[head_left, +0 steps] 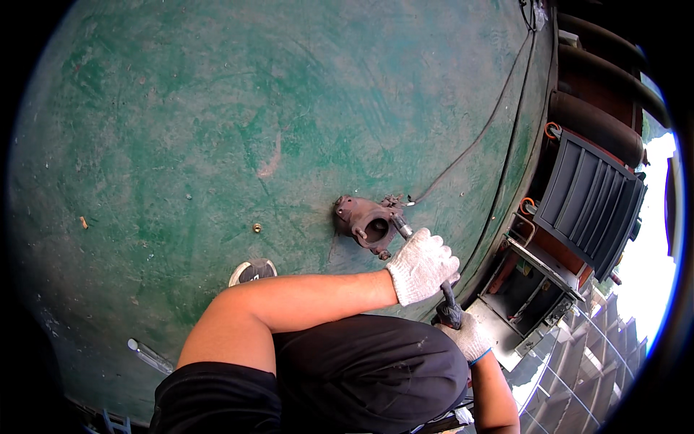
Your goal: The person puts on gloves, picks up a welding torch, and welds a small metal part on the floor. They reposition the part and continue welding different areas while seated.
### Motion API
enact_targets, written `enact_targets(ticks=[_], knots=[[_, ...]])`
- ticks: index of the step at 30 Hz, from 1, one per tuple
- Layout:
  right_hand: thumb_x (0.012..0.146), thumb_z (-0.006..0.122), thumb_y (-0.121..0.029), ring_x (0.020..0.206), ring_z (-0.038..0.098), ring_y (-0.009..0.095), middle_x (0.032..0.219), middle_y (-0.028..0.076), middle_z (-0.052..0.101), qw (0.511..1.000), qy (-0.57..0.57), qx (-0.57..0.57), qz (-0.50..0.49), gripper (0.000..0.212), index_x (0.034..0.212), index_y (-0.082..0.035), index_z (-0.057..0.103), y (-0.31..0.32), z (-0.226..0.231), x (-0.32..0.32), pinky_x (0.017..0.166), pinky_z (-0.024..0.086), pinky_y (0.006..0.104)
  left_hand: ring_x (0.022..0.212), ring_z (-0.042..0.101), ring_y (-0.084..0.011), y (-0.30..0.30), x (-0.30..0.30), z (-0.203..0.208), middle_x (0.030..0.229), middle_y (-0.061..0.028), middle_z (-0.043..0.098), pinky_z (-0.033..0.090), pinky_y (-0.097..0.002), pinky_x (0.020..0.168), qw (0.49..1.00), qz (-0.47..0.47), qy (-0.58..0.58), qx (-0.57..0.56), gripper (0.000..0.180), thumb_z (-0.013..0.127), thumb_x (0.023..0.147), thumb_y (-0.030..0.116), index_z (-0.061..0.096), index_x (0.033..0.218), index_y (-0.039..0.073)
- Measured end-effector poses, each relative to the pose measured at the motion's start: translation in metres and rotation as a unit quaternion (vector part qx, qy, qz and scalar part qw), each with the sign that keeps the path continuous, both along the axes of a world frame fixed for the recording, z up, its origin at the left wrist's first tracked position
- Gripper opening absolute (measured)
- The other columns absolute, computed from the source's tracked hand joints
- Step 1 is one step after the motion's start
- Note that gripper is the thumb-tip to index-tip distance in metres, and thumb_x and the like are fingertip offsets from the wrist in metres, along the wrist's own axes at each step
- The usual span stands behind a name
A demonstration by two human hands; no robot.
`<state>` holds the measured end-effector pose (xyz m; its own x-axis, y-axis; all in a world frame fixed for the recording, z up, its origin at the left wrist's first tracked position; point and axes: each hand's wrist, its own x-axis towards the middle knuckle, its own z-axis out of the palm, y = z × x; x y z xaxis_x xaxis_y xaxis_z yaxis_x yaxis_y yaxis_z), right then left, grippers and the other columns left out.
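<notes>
My left hand (424,266), in a white knit glove, is closed around the shaft of a socket wrench (402,226). Its silver socket end touches or nearly touches the right edge of a rusty cast-metal housing (350,215) on the floor; contact is hard to tell. The housing has a round opening, facing up and toward me, and lugs along its rim. Lower right, my gloved right hand (470,337) is closed on the dark handle end (449,312) of the same tool, its fingers partly hidden.
Green painted floor (181,137) lies around the housing. A small brass fitting (256,228) sits left of it, above my shoe (253,271). A thin cable (477,141) runs to the upper right. A dark slatted box (585,199) and an open-fronted cabinet (524,286) stand right; a metal tube (148,354) lies lower left.
</notes>
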<state>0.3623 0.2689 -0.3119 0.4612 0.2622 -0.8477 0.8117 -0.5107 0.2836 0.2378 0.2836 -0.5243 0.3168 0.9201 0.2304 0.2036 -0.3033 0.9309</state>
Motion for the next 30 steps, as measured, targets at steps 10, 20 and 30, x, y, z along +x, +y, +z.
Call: enact_targets(ticks=[10,20,30], knots=[[0.094,0.081,-0.028,0.077,0.067,0.014,0.085,0.004,0.074,1.000,0.013,0.011,-0.006,0.029,0.108,-0.003,0.076,-0.003,0.001,0.003,0.078,0.059,0.0351,0.088,0.068,-0.0252,-0.002,-0.005,0.002,0.083,-0.0026,0.071,0.045,-0.0463,0.083,1.000,0.019,-0.018,-0.001,0.030,0.074,0.098,0.046,0.071,0.086,0.019],[0.094,0.079,-0.029,0.083,0.072,0.018,0.092,0.008,0.078,0.999,-0.002,0.000,0.032,0.040,0.123,-0.002,0.079,0.002,0.005,-0.007,0.084,0.060,0.0376,0.089,0.071,-0.0253,0.004,-0.006,0.008,0.084,-0.0032,0.072,0.046,-0.0465,0.082,1.000,-0.018,0.004,-0.004,0.031,0.072,0.100,0.047,0.073,0.087,0.019],[0.092,0.080,-0.032,0.087,0.075,0.021,0.094,0.010,0.079,0.999,0.009,-0.003,0.038,0.040,0.122,-0.005,0.080,-0.003,0.002,0.006,0.087,0.061,0.0398,0.090,0.069,-0.0246,0.000,0.000,0.006,0.083,-0.0018,0.071,0.046,-0.0459,0.082,1.000,-0.024,0.004,-0.005,0.030,0.073,0.099,0.047,0.072,0.088,0.020]])
